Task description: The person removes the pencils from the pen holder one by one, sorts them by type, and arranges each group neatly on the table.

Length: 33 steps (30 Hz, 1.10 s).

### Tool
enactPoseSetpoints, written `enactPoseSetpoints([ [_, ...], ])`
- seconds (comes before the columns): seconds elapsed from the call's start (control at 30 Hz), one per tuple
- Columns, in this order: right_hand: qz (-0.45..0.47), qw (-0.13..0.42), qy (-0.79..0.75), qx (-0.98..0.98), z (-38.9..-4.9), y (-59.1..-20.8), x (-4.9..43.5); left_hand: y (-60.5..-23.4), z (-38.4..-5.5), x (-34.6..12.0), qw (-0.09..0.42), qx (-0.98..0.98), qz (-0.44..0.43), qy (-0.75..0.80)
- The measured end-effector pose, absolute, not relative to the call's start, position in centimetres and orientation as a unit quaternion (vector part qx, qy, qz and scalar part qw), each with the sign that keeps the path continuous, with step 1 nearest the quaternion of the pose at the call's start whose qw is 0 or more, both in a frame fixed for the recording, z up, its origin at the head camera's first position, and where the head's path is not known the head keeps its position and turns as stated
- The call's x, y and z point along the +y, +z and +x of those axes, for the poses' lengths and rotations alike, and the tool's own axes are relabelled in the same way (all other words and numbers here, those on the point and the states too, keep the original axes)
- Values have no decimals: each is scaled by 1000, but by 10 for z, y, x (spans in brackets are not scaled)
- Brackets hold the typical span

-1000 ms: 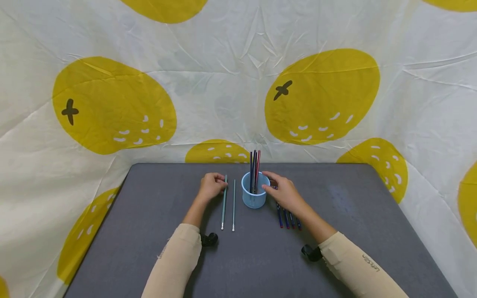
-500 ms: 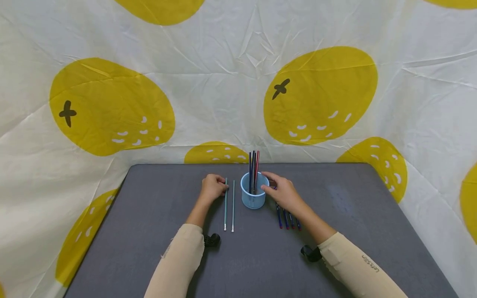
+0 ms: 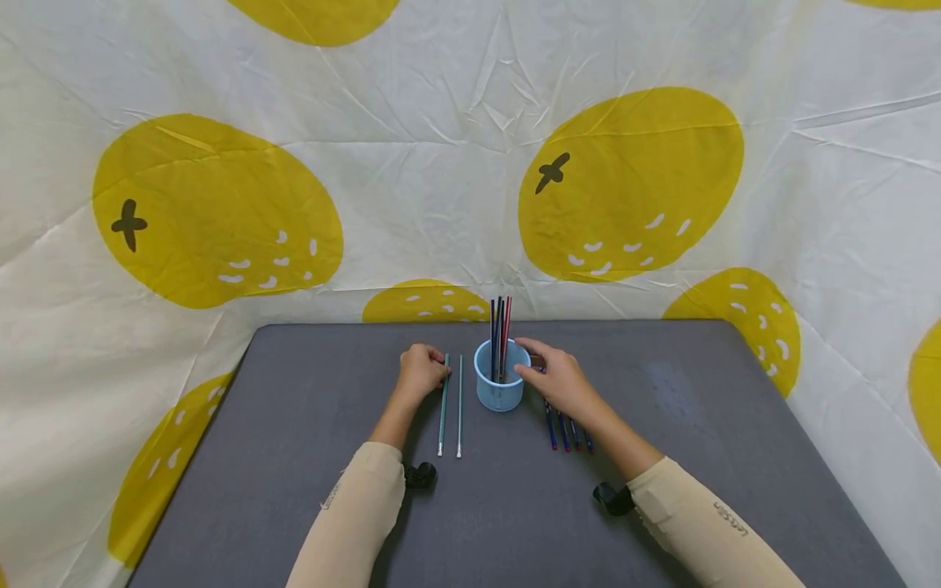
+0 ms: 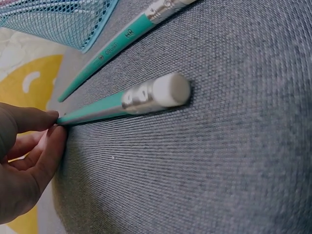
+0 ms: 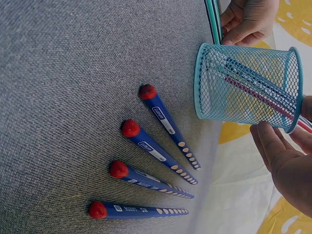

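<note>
My left hand (image 3: 422, 371) pinches the far end of a teal pencil (image 4: 97, 108) between thumb and fingers. Its white eraser end points back towards me, close above or on the cloth; I cannot tell which. A second teal pencil (image 3: 460, 408) lies beside it on the right, roughly parallel. Further right stands a light blue mesh pencil cup (image 3: 500, 397), upright. Several dark pencils and a red one (image 3: 509, 318) lean inside it. My right hand (image 3: 560, 382) holds the cup's right side near the rim, thumb in front and fingers behind.
Several blue pencils with red ends (image 5: 156, 153) lie fanned on the grey table (image 3: 294, 425), right of the cup and partly under my right hand. Behind the table's far edge hangs a white curtain (image 3: 441, 204) with yellow fruit shapes.
My left hand has shifted slightly right with the teal pencil, whose eraser end swung right, then a little back left. The right hand and the cup have stayed in place.
</note>
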State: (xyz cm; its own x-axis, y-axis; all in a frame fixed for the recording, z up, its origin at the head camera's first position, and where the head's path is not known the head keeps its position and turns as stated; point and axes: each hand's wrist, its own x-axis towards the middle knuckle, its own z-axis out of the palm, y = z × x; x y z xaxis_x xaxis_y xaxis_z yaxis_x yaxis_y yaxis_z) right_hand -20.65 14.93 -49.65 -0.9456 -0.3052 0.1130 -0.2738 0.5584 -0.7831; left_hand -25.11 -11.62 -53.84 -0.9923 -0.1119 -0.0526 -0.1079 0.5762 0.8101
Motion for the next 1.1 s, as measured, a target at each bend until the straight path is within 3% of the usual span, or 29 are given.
enactPoseSetpoints([
  [1.1,-162,8,-438,884,-206,-500,149,-545,-248,-118,24,-886,54,-459],
])
